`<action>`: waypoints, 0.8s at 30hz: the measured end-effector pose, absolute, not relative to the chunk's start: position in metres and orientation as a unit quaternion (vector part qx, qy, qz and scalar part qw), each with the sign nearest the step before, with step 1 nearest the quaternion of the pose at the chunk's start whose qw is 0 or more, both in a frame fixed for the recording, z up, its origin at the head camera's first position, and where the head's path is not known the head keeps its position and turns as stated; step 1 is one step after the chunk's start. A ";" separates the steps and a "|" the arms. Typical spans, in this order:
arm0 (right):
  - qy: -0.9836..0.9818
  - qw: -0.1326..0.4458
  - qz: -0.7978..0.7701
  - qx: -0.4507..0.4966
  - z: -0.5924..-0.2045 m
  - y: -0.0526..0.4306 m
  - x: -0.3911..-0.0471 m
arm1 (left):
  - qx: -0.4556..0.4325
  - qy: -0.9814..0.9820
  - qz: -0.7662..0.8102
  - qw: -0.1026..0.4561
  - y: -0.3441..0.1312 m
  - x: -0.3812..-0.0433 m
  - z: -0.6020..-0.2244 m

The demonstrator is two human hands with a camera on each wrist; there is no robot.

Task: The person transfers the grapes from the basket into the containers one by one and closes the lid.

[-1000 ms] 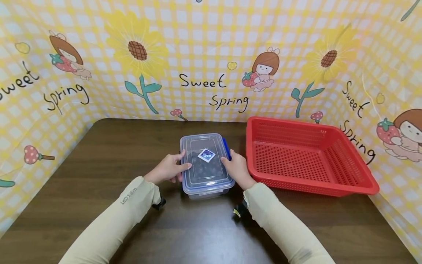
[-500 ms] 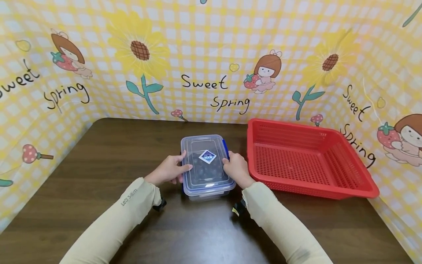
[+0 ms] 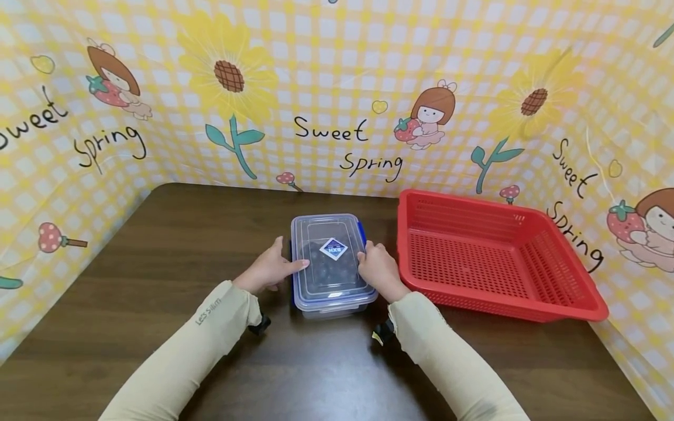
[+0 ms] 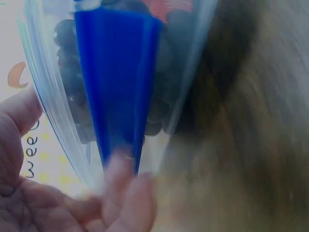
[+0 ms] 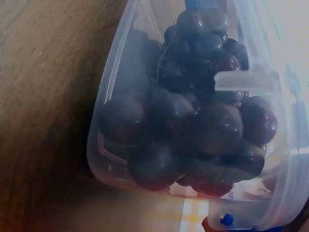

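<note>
A clear plastic food container (image 3: pixel 327 225) with a blue-edged lid lies on the table between my hands. Dark grapes (image 5: pixel 212 128) fill much of it, and a diamond-shaped label (image 3: pixel 334 249) is on its lid. My left hand (image 3: pixel 267 269) is at its left side, thumb over the lid's edge and index finger spread away. In the left wrist view, blurred fingertips (image 4: pixel 123 166) overlap the end of a blue side clasp (image 4: pixel 118 82). My right hand (image 3: pixel 380 272) grips the right side by another blue clasp (image 3: pixel 361 231), thumb at the lid's edge; its other fingers are hidden.
To the right of the container stands a red perforated basket (image 3: pixel 505 305), close to my right hand. The dark wooden table (image 3: pixel 174 245) is bounded at the back and sides by a yellow checked cloth (image 3: pixel 326 70).
My left index finger has come away from the container's side, and the hand has loosened. My right hand keeps its hold. The view has shifted slightly.
</note>
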State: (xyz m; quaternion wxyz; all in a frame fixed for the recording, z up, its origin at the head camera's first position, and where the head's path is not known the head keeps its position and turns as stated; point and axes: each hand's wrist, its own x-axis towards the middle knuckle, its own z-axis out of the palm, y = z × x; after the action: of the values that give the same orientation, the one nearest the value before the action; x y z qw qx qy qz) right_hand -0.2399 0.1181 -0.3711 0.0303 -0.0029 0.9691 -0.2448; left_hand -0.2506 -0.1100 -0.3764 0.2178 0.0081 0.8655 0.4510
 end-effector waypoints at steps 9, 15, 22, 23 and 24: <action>0.974 0.039 -0.223 -0.011 -0.372 0.117 -0.241 | -0.027 0.781 0.553 0.288 -0.117 -0.254 -0.393; 0.970 0.051 -0.239 -0.004 -0.372 0.118 -0.240 | -0.029 0.768 0.579 0.273 -0.115 -0.255 -0.392; 0.967 0.060 -0.246 -0.001 -0.372 0.119 -0.239 | -0.053 0.761 0.596 0.248 -0.110 -0.255 -0.387; 0.968 0.059 -0.246 -0.003 -0.372 0.119 -0.239 | -0.055 0.762 0.596 0.247 -0.110 -0.255 -0.386; 0.968 0.057 -0.245 -0.005 -0.372 0.119 -0.239 | -0.055 0.765 0.593 0.246 -0.110 -0.256 -0.384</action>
State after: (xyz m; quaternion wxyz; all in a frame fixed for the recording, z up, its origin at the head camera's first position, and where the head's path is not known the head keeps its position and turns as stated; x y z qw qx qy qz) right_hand -0.2388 0.1186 -0.3718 0.0573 -0.0048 0.9678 -0.2449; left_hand -0.2555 -0.1096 -0.3842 0.2460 -0.0549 0.7648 0.5928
